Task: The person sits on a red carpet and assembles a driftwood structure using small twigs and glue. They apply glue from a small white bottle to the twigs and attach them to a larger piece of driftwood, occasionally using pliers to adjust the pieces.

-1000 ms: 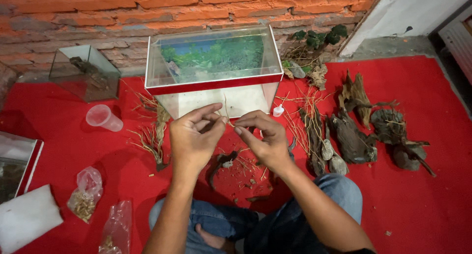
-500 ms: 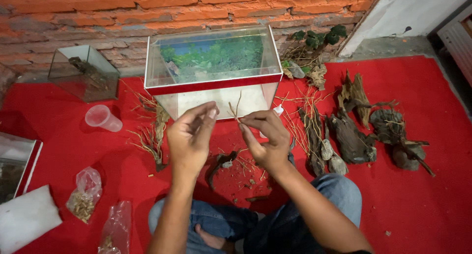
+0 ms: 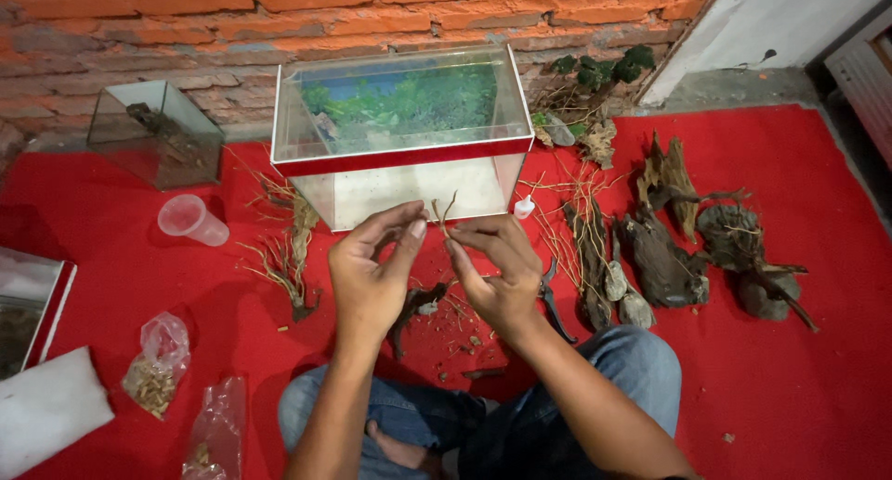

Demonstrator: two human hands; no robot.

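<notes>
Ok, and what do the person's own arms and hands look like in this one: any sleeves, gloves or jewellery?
Both forearms are bare up to the frame's edge, with no sleeve showing. The left hand and right hand wear no gloves, and no ring, watch or bracelet is visible. The fingers are uncovered. Below the arms, blue jeans show.

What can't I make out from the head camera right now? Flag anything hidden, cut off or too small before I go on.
- Twig: too small to tell how the left hand and right hand pinch it.
- Dark wood piece on the red mat: partly behind both hands.
- Glass tank: floor blurred by reflections.
- Red-rimmed tray: cut by the left edge.
- Small bottle: too small to identify.
</notes>
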